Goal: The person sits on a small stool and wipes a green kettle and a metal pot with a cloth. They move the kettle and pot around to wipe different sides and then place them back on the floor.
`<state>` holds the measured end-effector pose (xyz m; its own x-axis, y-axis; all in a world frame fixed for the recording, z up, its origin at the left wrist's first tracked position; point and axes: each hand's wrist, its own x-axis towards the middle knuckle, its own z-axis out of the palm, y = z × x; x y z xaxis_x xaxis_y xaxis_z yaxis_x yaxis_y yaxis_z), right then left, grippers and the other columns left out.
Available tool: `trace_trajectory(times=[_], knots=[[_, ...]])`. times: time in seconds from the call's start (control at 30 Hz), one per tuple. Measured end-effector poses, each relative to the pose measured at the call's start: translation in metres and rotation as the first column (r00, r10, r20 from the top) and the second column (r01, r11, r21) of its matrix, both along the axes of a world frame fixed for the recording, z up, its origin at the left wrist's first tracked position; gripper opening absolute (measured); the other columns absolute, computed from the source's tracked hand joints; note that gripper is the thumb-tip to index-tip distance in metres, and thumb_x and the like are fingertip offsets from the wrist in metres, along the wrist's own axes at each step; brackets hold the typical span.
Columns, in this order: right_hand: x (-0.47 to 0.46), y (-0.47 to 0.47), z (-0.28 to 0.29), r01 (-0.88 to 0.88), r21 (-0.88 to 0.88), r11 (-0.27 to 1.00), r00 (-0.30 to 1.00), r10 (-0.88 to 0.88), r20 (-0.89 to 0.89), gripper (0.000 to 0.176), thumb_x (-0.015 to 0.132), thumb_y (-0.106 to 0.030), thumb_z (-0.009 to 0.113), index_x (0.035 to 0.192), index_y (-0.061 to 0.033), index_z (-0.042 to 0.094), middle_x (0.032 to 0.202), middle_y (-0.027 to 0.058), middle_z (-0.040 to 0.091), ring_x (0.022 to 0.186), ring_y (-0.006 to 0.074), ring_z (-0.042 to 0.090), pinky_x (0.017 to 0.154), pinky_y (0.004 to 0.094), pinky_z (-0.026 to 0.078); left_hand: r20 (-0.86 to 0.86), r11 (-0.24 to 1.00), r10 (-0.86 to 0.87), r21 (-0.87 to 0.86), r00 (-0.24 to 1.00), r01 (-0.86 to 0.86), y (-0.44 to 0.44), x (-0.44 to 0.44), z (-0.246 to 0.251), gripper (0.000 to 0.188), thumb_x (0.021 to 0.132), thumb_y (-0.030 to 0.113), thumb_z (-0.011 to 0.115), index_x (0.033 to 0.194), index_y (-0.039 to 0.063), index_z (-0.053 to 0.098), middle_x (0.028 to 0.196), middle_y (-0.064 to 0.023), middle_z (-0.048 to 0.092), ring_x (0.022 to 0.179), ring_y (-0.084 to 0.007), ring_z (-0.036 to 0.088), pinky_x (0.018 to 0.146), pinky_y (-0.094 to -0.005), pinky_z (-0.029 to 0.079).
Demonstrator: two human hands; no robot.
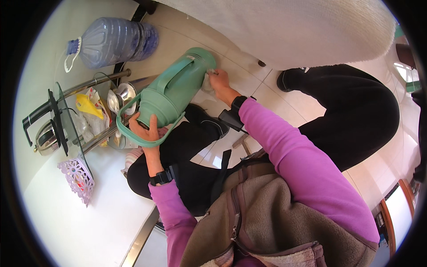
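A green thermos flask [181, 80] lies at a slant in front of me, its mouth towards me and its base pointing away. My left hand [146, 130] grips the flask at its neck, inside the loop of the green carrying handle [125, 134]. My right hand [220, 82] holds a pale, crumpled cloth [207, 85] against the side of the flask near its base. Part of the cloth is hidden behind my fingers.
A large bluish plastic water bottle [116, 43] stands beyond the flask. At left, a rack with metal rails [100, 136] and glass shelves holds a yellow packet [89, 106] and a shiny kettle [46, 138]. Pale fabric [300, 30] hangs over the tiled floor [283, 103].
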<state>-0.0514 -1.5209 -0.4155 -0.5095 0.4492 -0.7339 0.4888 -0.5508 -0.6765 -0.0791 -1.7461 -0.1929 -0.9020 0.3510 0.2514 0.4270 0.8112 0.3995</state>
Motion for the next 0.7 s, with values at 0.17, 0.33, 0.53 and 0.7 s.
trace_trajectory(times=[0.17,0.33,0.53,0.7], knots=[[-0.025,0.019,0.013,0.046,0.316,0.948,0.993,-0.009,-0.118,0.028,0.089,-0.015,0.065,0.112,-0.0004,0.066,0.088,0.0104,0.069,0.077,0.0204,0.064,0.071,0.0347,0.05,-0.032,0.999,-0.006,-0.033,0.999,0.005,0.008,-0.002,0.003,0.049,0.089,0.035,0.072,0.114,-0.003,0.053,0.103,-0.0167,0.056,0.093,-0.0269,0.053,0.084,-0.0386,0.043],[-0.041,0.012,0.007,-0.069,0.631,0.773,0.945,0.253,-0.206,0.027,0.086,-0.009,0.065,0.112,-0.0055,0.067,0.089,0.0107,0.069,0.081,0.0206,0.065,0.073,0.0337,0.051,-0.031,0.999,-0.004,-0.054,1.0,0.002,0.014,-0.004,0.006,0.049,0.088,0.035,0.073,0.113,-0.003,0.054,0.101,-0.0161,0.056,0.092,-0.0264,0.053,0.083,-0.0377,0.043],[-0.031,0.02,0.013,-0.134,0.466,0.874,0.91,0.295,-0.292,0.021,0.085,-0.004,0.065,0.106,-0.0064,0.067,0.097,0.0109,0.064,0.082,0.0206,0.063,0.073,0.0333,0.051,0.058,0.998,0.066,-0.011,0.996,-0.066,0.02,-0.011,0.007,0.053,0.085,0.038,0.075,0.114,-0.002,0.053,0.104,-0.0221,0.054,0.096,-0.0342,0.054,0.084,-0.0451,0.043],[-0.008,-0.007,0.037,0.023,0.417,0.909,0.845,0.205,-0.493,0.02,0.081,-0.003,0.066,0.101,-0.0062,0.065,0.098,0.0145,0.058,0.083,0.0328,0.062,0.074,0.0412,0.05,0.083,0.997,0.069,0.034,0.994,-0.072,0.02,-0.022,0.005,0.052,0.085,0.037,0.075,0.112,-0.002,0.053,0.104,-0.023,0.055,0.096,-0.0347,0.054,0.084,-0.0454,0.043]])
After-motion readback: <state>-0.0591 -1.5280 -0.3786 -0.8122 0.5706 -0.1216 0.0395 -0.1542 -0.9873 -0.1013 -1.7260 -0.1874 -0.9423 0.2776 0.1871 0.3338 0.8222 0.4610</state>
